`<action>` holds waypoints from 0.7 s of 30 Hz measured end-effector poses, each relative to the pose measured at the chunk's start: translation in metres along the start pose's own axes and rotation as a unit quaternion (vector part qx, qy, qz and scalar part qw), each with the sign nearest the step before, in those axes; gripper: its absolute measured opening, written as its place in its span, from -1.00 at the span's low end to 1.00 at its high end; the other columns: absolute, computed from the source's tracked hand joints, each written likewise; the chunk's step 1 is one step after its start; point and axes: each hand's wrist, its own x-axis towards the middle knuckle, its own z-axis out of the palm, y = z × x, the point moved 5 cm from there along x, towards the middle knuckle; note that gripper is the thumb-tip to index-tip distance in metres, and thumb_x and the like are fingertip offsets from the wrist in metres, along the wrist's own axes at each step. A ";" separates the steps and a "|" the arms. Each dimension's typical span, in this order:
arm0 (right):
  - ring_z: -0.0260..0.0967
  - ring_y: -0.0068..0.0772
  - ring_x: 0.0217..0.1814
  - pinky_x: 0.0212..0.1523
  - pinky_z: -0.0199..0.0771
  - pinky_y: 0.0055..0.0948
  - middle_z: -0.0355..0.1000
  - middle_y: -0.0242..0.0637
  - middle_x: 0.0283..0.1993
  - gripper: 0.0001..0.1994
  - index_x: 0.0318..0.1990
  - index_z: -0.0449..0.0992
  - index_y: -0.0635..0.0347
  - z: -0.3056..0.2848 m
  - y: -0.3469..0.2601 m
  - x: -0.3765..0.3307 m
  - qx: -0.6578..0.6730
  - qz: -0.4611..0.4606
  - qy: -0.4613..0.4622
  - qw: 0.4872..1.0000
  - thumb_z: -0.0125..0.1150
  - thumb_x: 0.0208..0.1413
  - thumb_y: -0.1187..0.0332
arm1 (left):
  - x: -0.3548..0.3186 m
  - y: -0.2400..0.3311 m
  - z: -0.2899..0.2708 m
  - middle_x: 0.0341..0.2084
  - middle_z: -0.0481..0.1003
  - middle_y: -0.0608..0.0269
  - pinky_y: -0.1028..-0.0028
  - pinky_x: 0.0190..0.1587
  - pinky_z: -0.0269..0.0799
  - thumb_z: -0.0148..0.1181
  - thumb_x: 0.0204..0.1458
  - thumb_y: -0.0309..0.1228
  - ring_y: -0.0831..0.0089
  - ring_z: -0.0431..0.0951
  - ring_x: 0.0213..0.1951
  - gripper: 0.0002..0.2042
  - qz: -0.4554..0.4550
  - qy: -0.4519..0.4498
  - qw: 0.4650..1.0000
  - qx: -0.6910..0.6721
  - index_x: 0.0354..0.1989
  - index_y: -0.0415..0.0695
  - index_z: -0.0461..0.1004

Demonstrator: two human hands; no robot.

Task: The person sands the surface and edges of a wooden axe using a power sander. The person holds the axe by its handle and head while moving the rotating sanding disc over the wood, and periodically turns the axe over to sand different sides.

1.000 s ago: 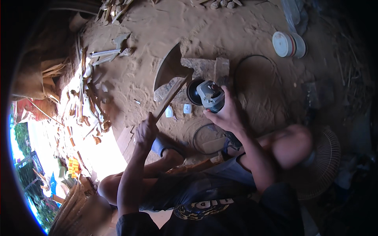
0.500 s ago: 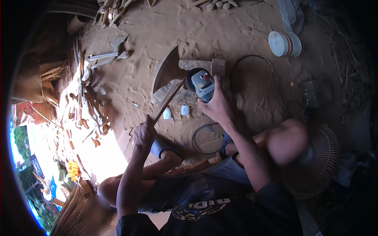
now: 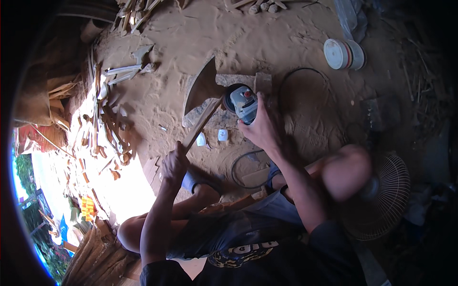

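My left hand (image 3: 174, 166) is closed around the wooden handle of an axe-like piece (image 3: 206, 120), which has a broad, brown, crescent-shaped head (image 3: 202, 88) at its far end. My right hand (image 3: 262, 125) grips a grey-blue angle grinder (image 3: 245, 104) with a red button. The grinder's dark round disc (image 3: 232, 97) is at the neck where handle and head meet; whether it touches cannot be made out. Beneath the head lies a stone-like block (image 3: 234, 80), partly hidden by the piece and the grinder.
Two small white objects (image 3: 223, 135) lie on the sandy ground nearby. Dark cable loops (image 3: 242, 168) are between my feet and to the right. A white tub (image 3: 336, 54) lies far right; a fan (image 3: 389, 200) stands by my knee. Bone-like pieces (image 3: 109, 124) are piled left.
The crescent head has tilted slightly, and its face looks lighter. Both hands keep their holds in nearly the same place.
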 end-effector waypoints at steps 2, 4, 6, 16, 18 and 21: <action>0.59 0.26 0.03 0.10 0.57 0.01 0.55 0.31 0.00 -0.09 0.44 0.18 0.42 0.003 0.001 0.000 -0.022 -0.038 0.040 0.998 0.50 0.00 0.18 | 0.000 0.001 0.000 -0.47 0.62 -0.26 -0.21 -0.33 0.54 0.01 0.29 -0.39 -0.31 0.65 -0.38 -0.86 -0.005 -0.008 1.000 0.000 -0.05 -0.11 0.36; 0.64 0.24 -0.12 -0.04 0.65 -0.01 0.60 0.29 -0.15 -0.13 0.40 0.21 0.46 0.000 -0.005 -0.001 -0.044 -0.076 0.079 0.993 0.51 -0.01 0.21 | -0.001 0.001 0.001 -0.47 0.61 -0.29 -0.21 -0.31 0.54 0.02 0.28 -0.41 -0.33 0.65 -0.37 -0.85 -0.011 -0.017 1.000 0.001 -0.03 -0.12 0.36; 0.64 0.24 -0.10 -0.02 0.64 -0.01 0.60 0.28 -0.13 -0.12 0.40 0.22 0.47 0.001 -0.005 0.001 -0.031 -0.050 0.048 0.997 0.51 -0.02 0.22 | -0.002 0.001 0.000 -0.48 0.63 -0.21 -0.21 -0.33 0.52 0.00 0.28 -0.40 -0.30 0.65 -0.39 -0.89 -0.011 -0.012 1.000 0.010 -0.08 -0.09 0.34; 0.51 0.27 0.20 0.24 0.52 -0.01 0.42 0.44 0.21 -0.06 0.46 0.12 0.51 -0.005 0.003 0.032 0.003 -0.050 0.095 0.994 0.49 0.00 0.23 | 0.000 -0.004 0.004 -0.47 0.62 -0.22 -0.23 -0.31 0.52 0.02 0.26 -0.40 -0.30 0.66 -0.36 -0.87 0.000 -0.004 1.000 0.013 -0.07 -0.09 0.32; 0.52 0.29 0.18 0.22 0.53 -0.02 0.45 0.41 0.19 -0.07 0.47 0.13 0.46 -0.011 -0.005 0.034 0.031 0.016 -0.011 0.999 0.49 0.00 0.23 | 0.000 -0.007 0.006 -0.47 0.62 -0.22 -0.23 -0.31 0.52 0.01 0.27 -0.39 -0.30 0.66 -0.35 -0.89 -0.015 -0.006 1.000 0.018 -0.09 -0.08 0.32; 0.57 0.28 0.11 0.15 0.57 -0.03 0.52 0.34 0.08 -0.11 0.45 0.15 0.42 -0.004 0.004 0.038 0.008 0.002 0.054 0.999 0.48 0.00 0.27 | 0.002 -0.004 0.008 -0.44 0.62 -0.30 -0.25 -0.27 0.53 -0.04 0.29 -0.40 -0.37 0.65 -0.31 -0.87 -0.026 -0.031 0.999 0.002 -0.06 -0.13 0.31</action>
